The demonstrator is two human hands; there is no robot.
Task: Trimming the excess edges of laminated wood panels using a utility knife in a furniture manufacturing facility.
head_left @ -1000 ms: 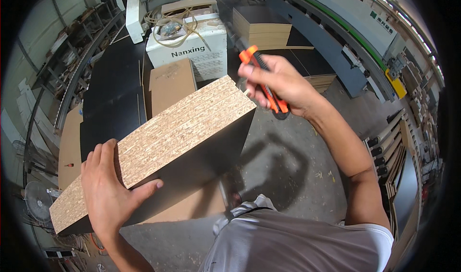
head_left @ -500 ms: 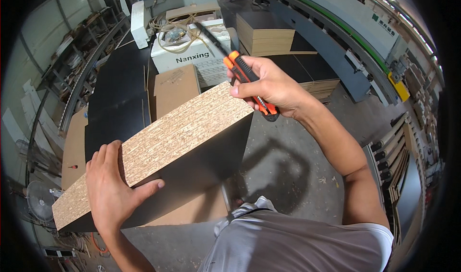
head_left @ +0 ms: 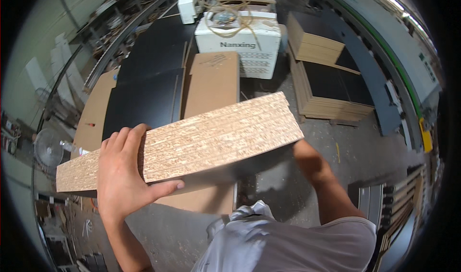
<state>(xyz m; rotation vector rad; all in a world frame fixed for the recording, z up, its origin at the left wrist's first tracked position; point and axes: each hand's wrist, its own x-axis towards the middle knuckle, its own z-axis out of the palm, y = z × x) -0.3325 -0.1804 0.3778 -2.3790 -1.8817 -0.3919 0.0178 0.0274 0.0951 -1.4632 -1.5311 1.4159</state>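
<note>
A stack of particle boards stands on edge before me, its speckled raw edges facing up and its near face black. Toward its left end, my left hand grips the stack, fingers over the far side and thumb against the black near face. My right hand is down beside the stack's right end; the boards hide its fingers and anything in them. No utility knife shows in the view now.
Black panels and a brown cardboard sheet lie beyond the stack. A white box with coiled hose on top stands behind. Stacked boards sit at right on the floor. A fan is at far left.
My right hand, which held an orange and black utility knife above the stack's right end, has dropped behind that end. The knife is out of sight. My left hand keeps its grip; the view has shifted.
</note>
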